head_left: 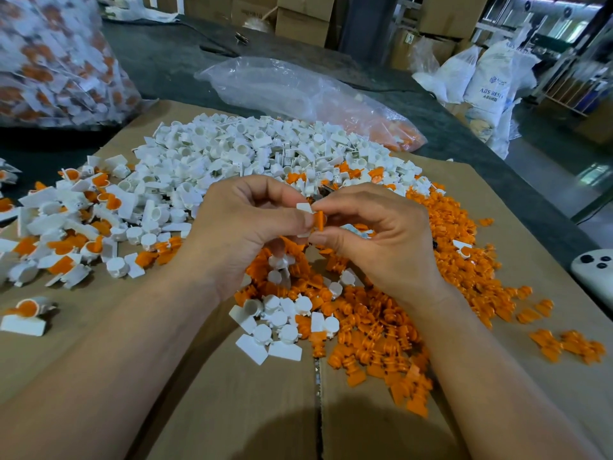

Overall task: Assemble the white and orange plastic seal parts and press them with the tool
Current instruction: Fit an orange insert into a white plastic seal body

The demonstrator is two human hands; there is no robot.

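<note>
Right now we are holding two small parts up over the piles. Our left hand (pixel 252 224) is curling its fingers (pixel 278 190) and pinching a white part (pixel 304 207). Our right hand (pixel 374 234) is curling too and pinching an orange part (pixel 319 220). The two parts are touching each other, right between both hands.

Under the hands a brown cardboard sheet (pixel 232 393) is lying on the dark worktop (pixel 166 54). A big heap of white parts (pixel 238 154) is sitting at the far side of the cardboard. A heap of orange parts (pixel 447 247) is spreading out on the right and under our wrists, with some white ones mixed in. On the left, joined white and orange pieces (pixel 66 227) are lying in a loose bunch.

A clear bag (pixel 298 91) with some orange bits inside is lying behind the white heap. A big full bag (pixel 56 61) of white and orange pieces is standing at the far left. A white gadget (pixel 593 270) with dark buttons is peeking in at the right edge. Brown boxes (pixel 302 18) and white sacks (pixel 491 81) are standing far behind.
</note>
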